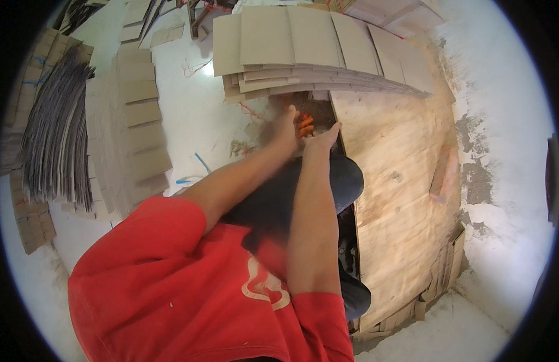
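Note:
My left hand (285, 128) and my right hand (319, 140) meet above my knees, beside the left edge of a plywood tabletop (400, 181). Orange coverings (305, 124) show on curled fingers between them; which hand these fingers belong to is hard to tell. The left hand is closed and partly blurred, its thumb raised. The right hand looks closed too, with one digit sticking out close to the board's edge. Anything pinched between the hands is too small or hidden to name. Just beyond them lie overlapping grey-beige flat sheets (316, 39) in a fanned stack.
More sheets stand in long rows (140, 108) on the left, beside a dark-edged fanned stack (59, 133). Blue strap pieces (201, 163) lie on the pale floor. A brick-like block (440, 175) rests on the plywood, near the scuffed white wall (503, 139).

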Demonstrator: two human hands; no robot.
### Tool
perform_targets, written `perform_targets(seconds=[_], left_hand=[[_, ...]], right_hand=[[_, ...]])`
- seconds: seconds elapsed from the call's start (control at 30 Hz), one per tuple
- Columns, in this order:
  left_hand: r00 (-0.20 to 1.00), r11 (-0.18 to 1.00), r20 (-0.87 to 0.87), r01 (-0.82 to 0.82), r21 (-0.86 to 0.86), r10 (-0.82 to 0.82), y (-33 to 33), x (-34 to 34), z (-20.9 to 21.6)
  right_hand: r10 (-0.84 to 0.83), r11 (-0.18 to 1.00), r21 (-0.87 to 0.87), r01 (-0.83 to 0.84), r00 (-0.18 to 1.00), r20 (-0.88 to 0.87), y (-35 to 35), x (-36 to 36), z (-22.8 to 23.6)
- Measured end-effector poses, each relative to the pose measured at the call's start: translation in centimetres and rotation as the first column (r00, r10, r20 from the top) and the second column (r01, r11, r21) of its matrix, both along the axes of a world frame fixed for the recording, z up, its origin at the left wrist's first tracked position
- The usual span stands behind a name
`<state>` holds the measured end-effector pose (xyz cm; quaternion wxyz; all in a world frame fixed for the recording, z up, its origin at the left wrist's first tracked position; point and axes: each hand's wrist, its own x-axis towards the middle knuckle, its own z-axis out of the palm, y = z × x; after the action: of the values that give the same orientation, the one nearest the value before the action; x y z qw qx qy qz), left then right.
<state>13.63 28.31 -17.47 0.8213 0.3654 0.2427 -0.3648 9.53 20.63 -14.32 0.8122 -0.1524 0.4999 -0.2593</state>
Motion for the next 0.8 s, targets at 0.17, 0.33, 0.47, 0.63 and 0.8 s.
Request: perform_targets(seconds=[0.17, 0.33, 0.47, 0.63, 0.8], left_hand=[[0.994, 0.996, 0.054, -0.094, 0.009, 0.093, 1.1, -1.5, 5.4], [0.963, 0.985, 0.268, -0.021, 0.171, -0.026, 3.2, -0.7, 3.4], [0.96, 0.983, 0.272, -0.112, 0.149, 0.068, 8.9, 2.9, -2.4], [0.886, 0.878, 0.309, -0.422, 0.226, 0.347, 16.3, 10.1, -3.6], [0.826, 0.996, 0.562, 0.0, -0.092, 0.052, 16.8, 13.8, 0.1]], right_hand=[[-0.304, 0.946, -0.205, 0.252, 0.911, -0.28, 0.8, 0.7, 2.2], [-0.224, 0.974, -0.093, 0.209, 0.953, -0.202, -0.3, 0.2, 1.6], [0.187, 0.941, -0.27, -0.205, 0.978, -0.091, 0.4, -0.1, 3.2], [-0.225, 0.969, -0.131, 0.21, 0.968, -0.113, 0.1, 0.6, 2.2], [-0.091, 0.983, -0.165, 0.078, 0.993, -0.077, 1.9, 1.1, 4.6]])
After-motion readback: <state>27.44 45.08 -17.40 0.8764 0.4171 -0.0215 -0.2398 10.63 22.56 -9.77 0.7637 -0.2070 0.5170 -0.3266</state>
